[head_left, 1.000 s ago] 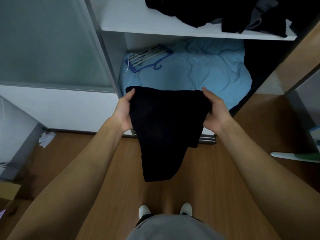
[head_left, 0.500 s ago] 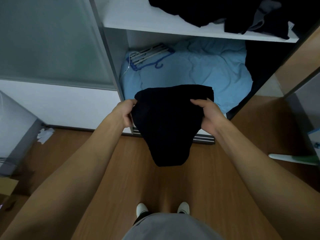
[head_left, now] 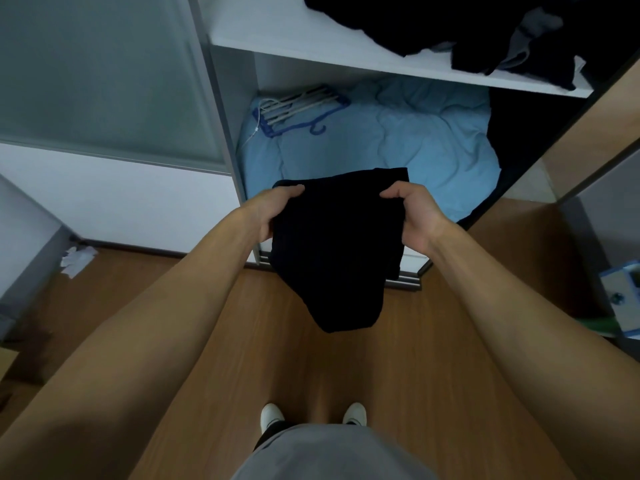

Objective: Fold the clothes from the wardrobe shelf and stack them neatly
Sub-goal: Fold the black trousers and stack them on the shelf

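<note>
A black garment (head_left: 337, 244) hangs in the air in front of the open wardrobe, partly folded, its lower end drooping toward the floor. My left hand (head_left: 273, 209) grips its left edge and my right hand (head_left: 414, 211) grips its right edge, both with fingers curled over the top fold. On the white wardrobe shelf (head_left: 311, 46) above lies a heap of dark unfolded clothes (head_left: 485, 26) with a grey piece among them.
Below the shelf a light blue duvet (head_left: 398, 140) fills the wardrobe bottom, with blue and white hangers (head_left: 298, 109) on it. A frosted sliding door (head_left: 97, 74) stands at the left. Crumpled white paper (head_left: 74, 259) lies on the wooden floor. A blue-white box (head_left: 623, 299) sits at the right.
The garment's hanging part has been drawn up and it looks shorter and more compact. Both hands have moved closer together, fingers curling over the top edge.
</note>
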